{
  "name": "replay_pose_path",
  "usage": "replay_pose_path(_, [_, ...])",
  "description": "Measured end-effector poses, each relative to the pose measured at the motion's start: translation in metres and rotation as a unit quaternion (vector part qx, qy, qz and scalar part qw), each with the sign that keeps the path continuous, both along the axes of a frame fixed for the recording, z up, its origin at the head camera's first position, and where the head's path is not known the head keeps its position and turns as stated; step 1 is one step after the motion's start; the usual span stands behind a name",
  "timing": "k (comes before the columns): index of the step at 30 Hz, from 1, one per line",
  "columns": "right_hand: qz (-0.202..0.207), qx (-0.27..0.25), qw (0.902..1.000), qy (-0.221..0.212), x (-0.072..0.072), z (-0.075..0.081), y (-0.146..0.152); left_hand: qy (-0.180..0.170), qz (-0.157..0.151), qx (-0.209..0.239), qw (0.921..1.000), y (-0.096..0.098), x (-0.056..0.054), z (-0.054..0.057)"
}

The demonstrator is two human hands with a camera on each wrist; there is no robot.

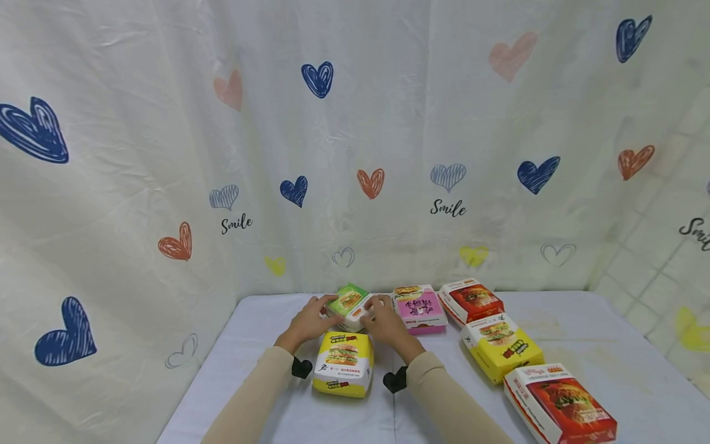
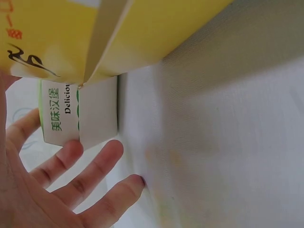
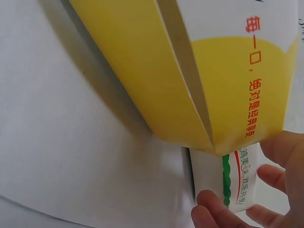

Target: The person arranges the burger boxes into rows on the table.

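Note:
A green-and-white burger box lies at the back of the table, between both hands. My left hand holds its left side, thumb towards the near side; in the left wrist view, some fingers spread beside the white wall of the box. On the opposite side my right hand grips the box, its fingers bent around the far end. A yellow-and-white burger box sits just in front, between the wrists, and hides part of the green-and-white one in both wrist views.
To the right stands a pink burger box. Beyond it, a red-and-white box, a yellow box and another red-and-white box form a slanting row. A curtain printed with hearts hangs behind the white-covered table.

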State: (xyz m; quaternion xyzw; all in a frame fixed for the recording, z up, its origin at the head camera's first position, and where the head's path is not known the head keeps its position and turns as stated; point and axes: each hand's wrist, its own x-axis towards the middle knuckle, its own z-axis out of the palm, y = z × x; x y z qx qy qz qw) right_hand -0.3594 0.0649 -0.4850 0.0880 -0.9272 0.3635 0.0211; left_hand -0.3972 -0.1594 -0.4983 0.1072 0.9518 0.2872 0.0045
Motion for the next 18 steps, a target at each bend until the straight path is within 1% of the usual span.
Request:
replay_pose_path(3, [0.002, 0.003, 1.0000, 0.001, 0.0012, 0.0012, -0.0007, -0.001, 0.003, -0.003, 1.0000, -0.0006, 0.0009, 0.0001])
replay_pose_path(8, [-0.002, 0.010, 0.9999, -0.005, 0.0012, 0.0010, -0.0011, -0.013, 0.016, 0.008, 0.9998, 0.0001, 0.0028, 0.0020])
replay_pose_path(13, [-0.009, 0.005, 0.9999, -0.009, 0.0021, 0.0003, -0.0008, -0.017, 0.020, 0.003, 0.9997, 0.0010, 0.0043, 0.0027])
replay_pose_path(18, [-0.012, 0.003, 0.9999, -0.001, 0.0022, -0.0016, -0.0007, -0.019, 0.019, 0.000, 0.9996, 0.0013, 0.0046, 0.0023])
